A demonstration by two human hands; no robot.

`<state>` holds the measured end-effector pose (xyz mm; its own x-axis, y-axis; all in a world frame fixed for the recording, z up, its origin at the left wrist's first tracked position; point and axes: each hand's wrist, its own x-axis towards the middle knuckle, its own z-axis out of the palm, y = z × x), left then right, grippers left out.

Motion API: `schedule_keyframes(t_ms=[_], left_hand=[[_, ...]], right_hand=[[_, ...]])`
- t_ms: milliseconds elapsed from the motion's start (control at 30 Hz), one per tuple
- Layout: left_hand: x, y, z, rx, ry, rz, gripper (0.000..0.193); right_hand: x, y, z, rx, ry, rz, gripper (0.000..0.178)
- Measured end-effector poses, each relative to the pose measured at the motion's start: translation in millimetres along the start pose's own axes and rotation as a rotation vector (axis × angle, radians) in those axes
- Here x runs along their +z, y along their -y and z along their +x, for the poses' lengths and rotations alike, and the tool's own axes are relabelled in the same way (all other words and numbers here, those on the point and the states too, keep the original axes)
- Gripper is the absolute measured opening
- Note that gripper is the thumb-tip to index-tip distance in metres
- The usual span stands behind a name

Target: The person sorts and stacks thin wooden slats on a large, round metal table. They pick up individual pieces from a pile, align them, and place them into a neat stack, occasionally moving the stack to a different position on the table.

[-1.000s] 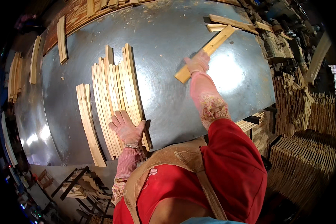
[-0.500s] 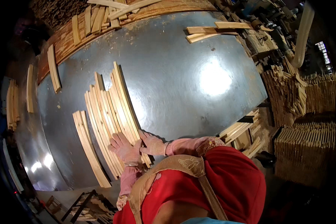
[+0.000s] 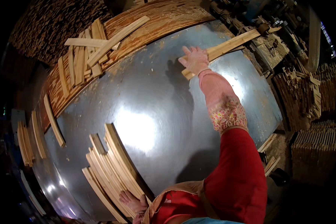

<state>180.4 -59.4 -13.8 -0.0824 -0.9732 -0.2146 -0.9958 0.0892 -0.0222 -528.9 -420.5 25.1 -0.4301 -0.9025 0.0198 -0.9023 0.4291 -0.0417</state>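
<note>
Narrow wooden strips (image 3: 115,164) lie side by side in a row on the metal-topped table, at the near left. My left hand (image 3: 133,202) rests flat on the near part of this row, fingers spread. Stretched far forward, my right hand (image 3: 196,61) lies over the near end of a wooden board (image 3: 231,44) at the table's far right. Its fingers are apart and reach past the board's edge; the thumb side is partly hidden. Another piece of wood shows just under that board's right part.
Loose strips (image 3: 78,63) lie crossed on a reddish wooden ledge (image 3: 158,16) along the far edge. Single strips (image 3: 53,121) lie at the left. Machinery (image 3: 276,41) and a ribbed hose (image 3: 314,44) stand at the far right, with stacked wood (image 3: 313,142) below.
My right hand has left the row of strips and reached forward and right onto the board. My left hand stays on the row. The whole view has shifted.
</note>
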Motion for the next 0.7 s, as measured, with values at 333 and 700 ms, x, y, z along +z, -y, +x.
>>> schedule_keyframes(t_ms=[333, 700], left_hand=[[3, -7, -2, 0.083, -0.275, 0.029, 0.078], [-29, -40, 11, 0.127, -0.287, 0.043, 0.073]], right_hand=[[61, -49, 19, -0.216, 0.009, -0.092, 0.059], [47, -3, -111, -0.239, 0.195, 0.607, 0.052]])
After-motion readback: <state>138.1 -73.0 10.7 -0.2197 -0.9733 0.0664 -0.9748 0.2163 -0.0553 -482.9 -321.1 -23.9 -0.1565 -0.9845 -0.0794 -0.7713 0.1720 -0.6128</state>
